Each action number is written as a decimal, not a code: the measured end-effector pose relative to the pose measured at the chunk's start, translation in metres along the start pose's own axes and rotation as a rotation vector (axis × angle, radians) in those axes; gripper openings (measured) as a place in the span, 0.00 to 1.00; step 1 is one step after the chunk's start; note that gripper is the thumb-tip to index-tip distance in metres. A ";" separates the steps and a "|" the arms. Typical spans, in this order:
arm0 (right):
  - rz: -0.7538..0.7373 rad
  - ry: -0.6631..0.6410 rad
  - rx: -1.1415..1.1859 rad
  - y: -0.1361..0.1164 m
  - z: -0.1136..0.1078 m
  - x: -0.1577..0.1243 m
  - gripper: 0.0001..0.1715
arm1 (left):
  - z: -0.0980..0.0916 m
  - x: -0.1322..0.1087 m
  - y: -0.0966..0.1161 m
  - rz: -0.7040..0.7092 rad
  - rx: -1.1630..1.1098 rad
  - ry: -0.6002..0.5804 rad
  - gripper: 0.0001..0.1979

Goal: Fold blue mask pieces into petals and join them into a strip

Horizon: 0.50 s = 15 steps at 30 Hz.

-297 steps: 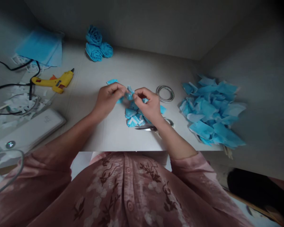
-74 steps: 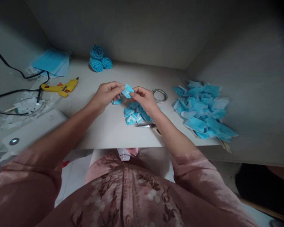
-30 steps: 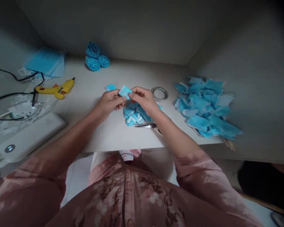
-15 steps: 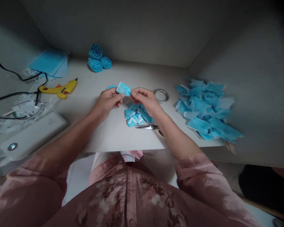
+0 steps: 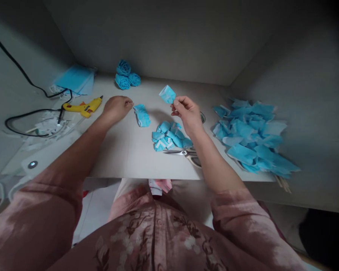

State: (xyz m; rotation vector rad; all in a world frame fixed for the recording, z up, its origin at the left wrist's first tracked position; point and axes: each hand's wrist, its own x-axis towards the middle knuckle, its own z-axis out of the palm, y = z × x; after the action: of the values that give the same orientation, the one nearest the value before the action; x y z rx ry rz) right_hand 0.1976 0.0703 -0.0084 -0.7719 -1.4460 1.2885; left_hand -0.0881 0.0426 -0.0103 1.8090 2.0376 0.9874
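My right hand (image 5: 187,113) is raised above the table (image 5: 124,150) and pinches a small folded blue fabric piece (image 5: 167,93) between thumb and fingers. My left hand (image 5: 117,107) is away to the left, fingers curled together, its fingertips close to a few blue pieces (image 5: 142,114) lying on the table; whether it holds anything is not visible. A small heap of folded blue pieces (image 5: 170,136) lies below my right hand, with scissors (image 5: 186,154) just in front of it.
A large pile of cut blue fabric (image 5: 252,133) lies at the right. Three blue fabric roses (image 5: 126,74) sit at the back, a yellow glue gun (image 5: 84,107) with black cable at the left, blue sheets (image 5: 75,78) behind it, and a white device (image 5: 34,162) at the near left.
My hands have parted. The right hand lifted the blue piece up and right, while the left let go of it and moved left toward the pieces on the table.
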 end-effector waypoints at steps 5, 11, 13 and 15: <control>0.031 -0.049 0.053 0.002 0.006 -0.002 0.29 | 0.026 0.014 -0.012 -0.070 -0.075 0.023 0.06; 0.102 -0.074 0.084 0.004 0.008 -0.003 0.34 | 0.028 0.015 -0.007 -0.082 -0.274 0.017 0.08; 0.094 -0.076 0.088 0.004 0.008 -0.003 0.34 | 0.021 0.011 0.002 -0.116 -0.465 -0.032 0.04; 0.075 -0.075 0.073 0.002 0.008 -0.003 0.33 | 0.014 0.005 0.014 -0.137 -0.689 -0.088 0.03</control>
State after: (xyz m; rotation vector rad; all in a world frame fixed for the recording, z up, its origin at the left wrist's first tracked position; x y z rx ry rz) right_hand 0.1906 0.0659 -0.0106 -0.7424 -1.4327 1.4328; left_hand -0.0699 0.0514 -0.0107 1.2996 1.4761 1.3251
